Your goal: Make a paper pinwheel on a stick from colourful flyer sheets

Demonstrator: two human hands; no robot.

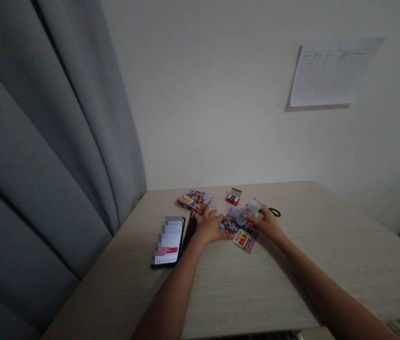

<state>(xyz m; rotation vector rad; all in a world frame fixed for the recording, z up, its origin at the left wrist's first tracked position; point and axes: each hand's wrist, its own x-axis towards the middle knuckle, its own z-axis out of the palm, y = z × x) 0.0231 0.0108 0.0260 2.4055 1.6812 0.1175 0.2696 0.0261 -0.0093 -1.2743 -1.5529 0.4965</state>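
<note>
Leaflet [242, 240] in bright colours lies on a pale desk [228, 297] between a person's left hand [208, 230], fingers spread apart and thumb at its edge, and right hand [268, 223], bent at a small white round item [253, 206]; whether those fingertips clamp it cannot be told. Beyond sit a red box [233, 197], lid raised, and a stack of similar leaflets [193, 200]; 1 lit phone [169, 242] lies at left.

A colourful leaflet [239, 234] is being touched by the left hand [210, 229], a whitish object [253, 206] by the right hand [268, 224].
</note>
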